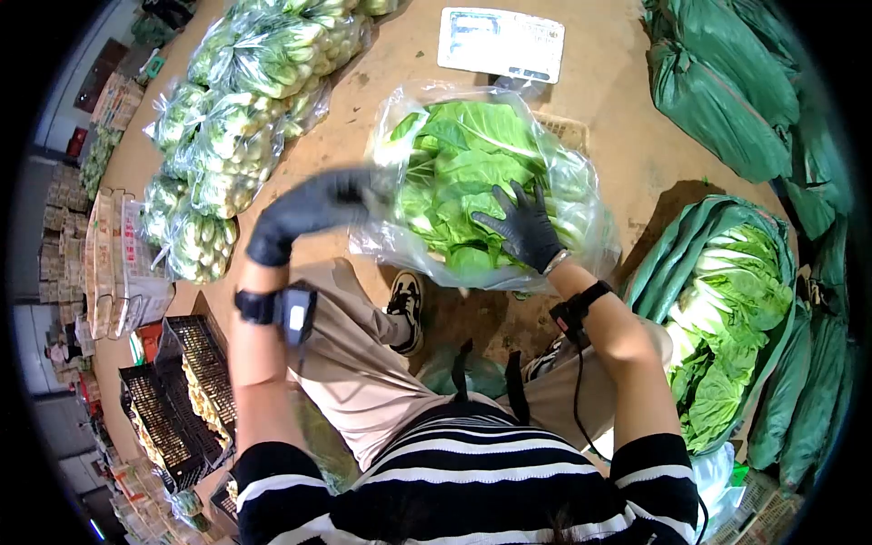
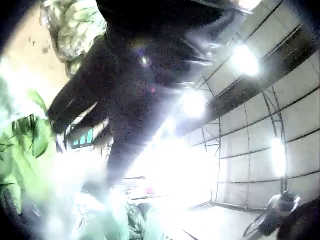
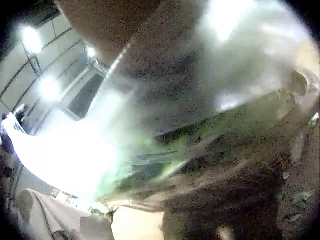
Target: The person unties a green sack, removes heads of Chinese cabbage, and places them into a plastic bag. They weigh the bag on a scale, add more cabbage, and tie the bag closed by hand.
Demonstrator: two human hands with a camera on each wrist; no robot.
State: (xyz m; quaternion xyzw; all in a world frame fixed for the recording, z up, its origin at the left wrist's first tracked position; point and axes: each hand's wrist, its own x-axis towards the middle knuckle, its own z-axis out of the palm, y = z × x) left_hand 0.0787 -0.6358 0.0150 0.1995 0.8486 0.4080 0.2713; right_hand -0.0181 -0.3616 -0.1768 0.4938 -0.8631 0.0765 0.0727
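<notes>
A clear plastic bag [image 1: 590, 204] stands wide at its mouth in front of me, full of leafy greens [image 1: 463, 168] with broad leaves and pale ribs. My right hand [image 1: 524, 227], in a black glove, rests on the leaves with its fingers spread. In the right wrist view, blurred plastic film [image 3: 240, 75] and some green cover much of the picture. At the bag's left rim is my left hand [image 1: 331, 200], also black-gloved and blurred. Its fingers [image 2: 75, 102] reach toward the bag in the left wrist view; I cannot tell whether they grip the film.
A white panel [image 1: 501, 44] stands behind the bag, with part of a tan crate [image 1: 565, 132] beside it. Bagged vegetables [image 1: 227, 136] are piled left. Green-wrapped bundles [image 1: 722, 91] and an opened bundle of greens [image 1: 731, 318] lie right. Black crates [image 1: 173, 400] sit lower left.
</notes>
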